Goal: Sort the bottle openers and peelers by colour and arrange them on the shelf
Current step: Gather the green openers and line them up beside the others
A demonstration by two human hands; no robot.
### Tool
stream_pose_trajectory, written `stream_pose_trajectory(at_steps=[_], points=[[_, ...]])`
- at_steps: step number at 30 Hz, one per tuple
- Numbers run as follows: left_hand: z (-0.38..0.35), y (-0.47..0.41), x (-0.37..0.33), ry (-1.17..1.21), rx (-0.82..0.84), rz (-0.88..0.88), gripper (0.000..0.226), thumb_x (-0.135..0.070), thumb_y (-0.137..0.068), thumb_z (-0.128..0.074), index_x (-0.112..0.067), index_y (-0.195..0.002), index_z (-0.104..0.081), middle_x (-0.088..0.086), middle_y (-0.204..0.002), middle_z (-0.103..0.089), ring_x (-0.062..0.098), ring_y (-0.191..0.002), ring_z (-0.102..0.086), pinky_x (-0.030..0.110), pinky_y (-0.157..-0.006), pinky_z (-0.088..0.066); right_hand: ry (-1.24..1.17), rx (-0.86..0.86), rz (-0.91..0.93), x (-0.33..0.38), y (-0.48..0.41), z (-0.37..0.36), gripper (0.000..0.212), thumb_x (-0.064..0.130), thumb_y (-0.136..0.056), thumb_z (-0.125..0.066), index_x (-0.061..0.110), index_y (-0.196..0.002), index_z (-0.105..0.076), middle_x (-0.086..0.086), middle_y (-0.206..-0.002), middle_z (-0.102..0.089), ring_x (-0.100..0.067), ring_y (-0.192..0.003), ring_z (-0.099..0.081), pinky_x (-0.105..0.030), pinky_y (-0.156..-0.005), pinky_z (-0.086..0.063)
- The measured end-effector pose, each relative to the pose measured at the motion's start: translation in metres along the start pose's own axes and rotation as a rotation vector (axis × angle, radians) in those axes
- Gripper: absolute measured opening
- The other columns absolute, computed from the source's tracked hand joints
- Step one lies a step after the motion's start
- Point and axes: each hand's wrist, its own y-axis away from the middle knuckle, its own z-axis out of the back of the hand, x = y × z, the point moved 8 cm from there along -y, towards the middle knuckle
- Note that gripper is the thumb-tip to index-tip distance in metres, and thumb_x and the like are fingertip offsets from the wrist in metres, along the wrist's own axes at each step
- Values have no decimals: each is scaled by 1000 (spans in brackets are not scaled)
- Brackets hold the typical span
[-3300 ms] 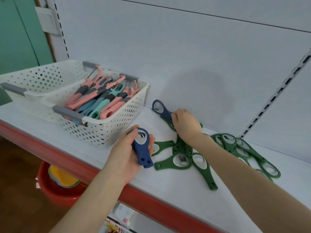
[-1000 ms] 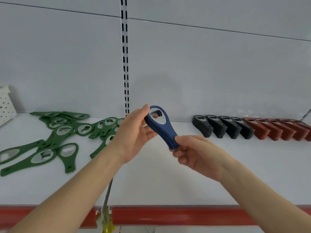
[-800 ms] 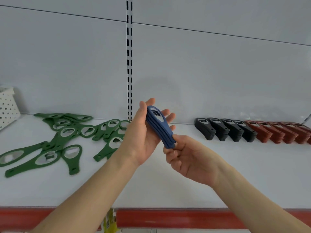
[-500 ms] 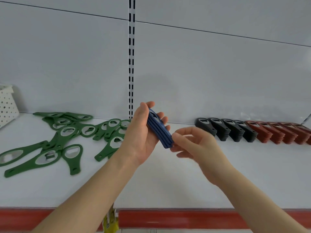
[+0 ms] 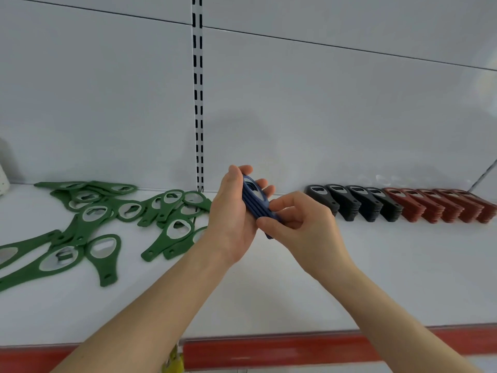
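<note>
**Blue openers gripped in both hands over mid-shelf**

I see the left hand wrapped round a small stack of dark blue plastic bottle openers, thumb on the near face and fingers behind. The right hand pinches the stack's lower end between thumb and curled fingers, so the two hands meet on it. The stack is held on edge, ring ends uppermost, in the air above the middle of the white shelf, closer to its back edge than its front.

Along the left part of the shelf, flat green bottle openers with metal-lined oval holes lie scattered and overlapping. Towards the right back corner, black bottle openers lean in a tidy row along the back edge, and the row carries on into rust-red bottle openers, which touch them.

A red strip runs along the shelf's front edge. A slotted white upright rises from the back edge, just behind the hands.
</note>
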Motion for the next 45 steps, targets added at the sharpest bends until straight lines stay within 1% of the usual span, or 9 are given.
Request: stream_pose_trajectory(at_steps=[8, 10, 14, 18, 23, 30, 34, 40, 45], points=[[-5, -5, 13, -123, 38, 86, 32, -38, -99, -31, -18, -101, -55, 11, -97, -57, 24, -97, -59, 36, -83, -50, 25, -39, -39, -19, -6, 11, 18, 14, -76, -72, 26, -78, -60, -1, -67, -69, -13, -60, -61, -23, -58, -47], [4, -7, 13, -463, 63, 75, 29, -38, -99, -34, -21, -112, -54, 5, -116, -57, 20, -110, -54, 33, -95, -43, 86, -55, -68, -33, -8, 21, 17, 13, -77, -71, 26, -76, -60, -2, -67, -69, -17, -61, -59, -25, -57, -45], [19, -1, 10, -1551, 232, -166, 44, -35, -98, -38, -19, -138, -39, -2, -142, -39, 12, -131, -35, 19, -99, -25, 476, -73, -104, -69, -18, 48, 8, 15, -83, -63, 15, -91, -61, 0, -68, -57, -13, -57, -45, -16, -49, -34], [32, 11, 42, -2023, 477, -187, 56, -46, -97, -30, -20, -146, -21, 3, -156, -9, 14, -144, -3, 21, -111, -5, 748, -18, -143, -88, -30, 53, 23, 16, -89, -54, 8, -110, -59, -11, -90, -61, -28, -82, -54, -32, -69, -41], [38, 14, 47, -2098, 490, -247, 103, -63, -55, 15, -26, -144, -21, 4, -156, -8, 14, -144, -4, 23, -113, -1, 923, 1, -124, -88, -44, 38, 25, 18, -92, -47, 6, -113, -54, -14, -103, -63, -33, -93, -56, -34, -73, -42], [42, 14, 50, -2069, 472, -287, 101, -63, -56, 16, -29, -143, -21, 0, -156, -8, 13, -143, -1, 20, -109, 6, 982, 49, -127, -90, -53, 28, 27, 20, -92, -47, 8, -116, -53, -13, -95, -55, -32, -93, -54, -29, -67, -34], [42, 13, 49, -2058, 468, -311, 101, -63, -58, 16, -27, -144, -23, 1, -156, -10, 13, -143, -3, 18, -106, 7, 1010, 102, -115, -88, -44, 29, 30, 18, -95, -44, 9, -123, -53, -15, -102, -56, -32, -98, -53, -34, -79, -42], [42, 12, 49, -2050, 471, -317, 101, -63, -58, 16, -27, -144, -21, 0, -156, -9, 12, -143, -2, 20, -109, 6, 1044, 123, -127, -95, -55, 22, 7, 9, -94, -42, 8, -89, -47, -3, -70, -34, -26, -79, -41, -30, -67, -34], [41, 12, 48, -2028, 465, -321, 100, -64, -59, 14, -26, -143, -24, 1, -156, -12, 13, -143, -4, 20, -109, 6, 1059, 80, -128, -96, -69, 20, 11, 5, -93, -44, 11, -85, -38, 0, -67, -25, -25, -80, -39, -28, -67, -27]])
